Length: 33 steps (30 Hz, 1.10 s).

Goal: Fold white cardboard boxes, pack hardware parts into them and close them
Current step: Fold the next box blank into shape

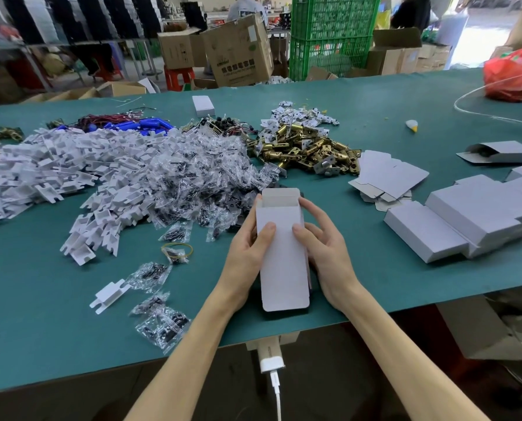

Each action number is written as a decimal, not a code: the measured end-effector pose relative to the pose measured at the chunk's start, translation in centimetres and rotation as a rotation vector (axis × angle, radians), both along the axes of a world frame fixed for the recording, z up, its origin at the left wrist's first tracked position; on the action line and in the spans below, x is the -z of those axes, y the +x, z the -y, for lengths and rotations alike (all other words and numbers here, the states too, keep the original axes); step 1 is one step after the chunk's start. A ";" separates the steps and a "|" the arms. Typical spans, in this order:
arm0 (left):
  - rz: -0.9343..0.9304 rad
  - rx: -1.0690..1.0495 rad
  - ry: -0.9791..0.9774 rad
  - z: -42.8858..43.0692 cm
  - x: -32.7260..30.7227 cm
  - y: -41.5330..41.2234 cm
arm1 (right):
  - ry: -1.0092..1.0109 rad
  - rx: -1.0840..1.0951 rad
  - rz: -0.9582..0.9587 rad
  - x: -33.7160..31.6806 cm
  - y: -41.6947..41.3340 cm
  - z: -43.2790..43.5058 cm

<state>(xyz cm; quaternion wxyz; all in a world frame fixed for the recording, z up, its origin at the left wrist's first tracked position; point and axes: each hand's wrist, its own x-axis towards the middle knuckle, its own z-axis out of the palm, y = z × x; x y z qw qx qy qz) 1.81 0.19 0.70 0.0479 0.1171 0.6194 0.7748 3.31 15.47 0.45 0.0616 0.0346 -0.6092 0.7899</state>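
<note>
Low in the centre of the frame, just above the near edge of the bench (375, 287), both hands hold one white cardboard box (284, 256). The left grip (247, 244) and the right grip (323, 241) each clasp a long side, thumbs pressed on the upper face. The box is opened out into a sleeve. Its far end gapes with the flap standing up, and the near flap lies flat and untucked. Nothing shows inside it, so this box looks shaped but neither filled nor closed.

At lower left lie a few loose bags of small dark parts (162, 326) and a white plastic piece (107, 296). Further up, large heaps wait: white plastic pieces (56, 171) at left, bagged parts (199, 177) in the middle, brass latches (308, 147) right of centre. Flat box blanks (390, 174) lie beside those. At the right edge sits a cluster of closed boxes (466, 220), probably finished units. By the size of the heaps, most of the job remains.
</note>
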 end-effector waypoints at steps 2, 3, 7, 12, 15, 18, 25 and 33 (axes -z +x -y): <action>-0.010 0.007 -0.005 -0.1 -0.1 0.1 | 0.000 0.010 0.001 -0.1 0.0 0.0; -0.013 0.007 -0.003 -0.1 -0.1 0.1 | -0.003 0.013 0.000 -0.1 0.0 0.0; -0.047 -0.020 0.005 -0.2 -0.3 0.0 | -0.016 0.003 -0.012 0.0 -0.1 -0.1; -0.058 -0.032 0.017 0.0 0.1 -0.2 | -0.022 -0.022 -0.008 0.1 0.0 -0.3; -0.042 -0.053 0.015 0.2 0.2 -0.2 | -0.033 -0.024 0.008 0.1 0.0 -0.2; -0.012 -0.128 -0.003 0.3 0.3 -0.2 | 0.000 -0.009 0.027 0.1 0.1 0.0; 0.080 -0.188 -0.056 -0.1 0.5 -0.3 | 0.034 0.051 0.096 0.2 0.0 0.1; 0.025 -0.161 -0.106 0.2 0.2 -0.2 | 0.130 0.031 0.035 0.2 0.1 0.0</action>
